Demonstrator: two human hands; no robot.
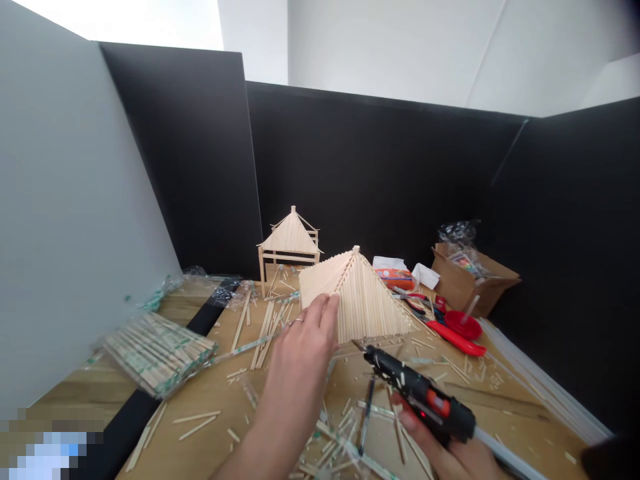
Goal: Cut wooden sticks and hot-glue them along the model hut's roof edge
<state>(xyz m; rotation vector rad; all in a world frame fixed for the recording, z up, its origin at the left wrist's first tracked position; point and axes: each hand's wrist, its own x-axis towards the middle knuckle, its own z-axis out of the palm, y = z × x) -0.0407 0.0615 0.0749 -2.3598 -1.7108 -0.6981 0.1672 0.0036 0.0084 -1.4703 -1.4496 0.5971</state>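
Note:
A pyramid-shaped roof model (370, 303) made of thin wooden sticks stands near the middle of the table. My left hand (310, 340), with a ring on one finger, has its fingers pressed together against the roof's left side. In my right hand (435, 443) is a black glue gun (420, 393), its nozzle pointing up and left, close to the roof's lower front edge. A clear glue stick (505, 457) sticks out of the gun's back. Behind the roof, to the left, stands a smaller stick pavilion (290, 237) on posts.
Wrapped stick bundles (157, 350) lie at the left. Loose sticks (265, 333) and scraps litter the table (515, 400). Red-handled pliers (455, 337), a red dish (463, 325), an orange packet (395, 278) and a cardboard box (465, 283) are at the right. Dark panels (370, 160) surround the table.

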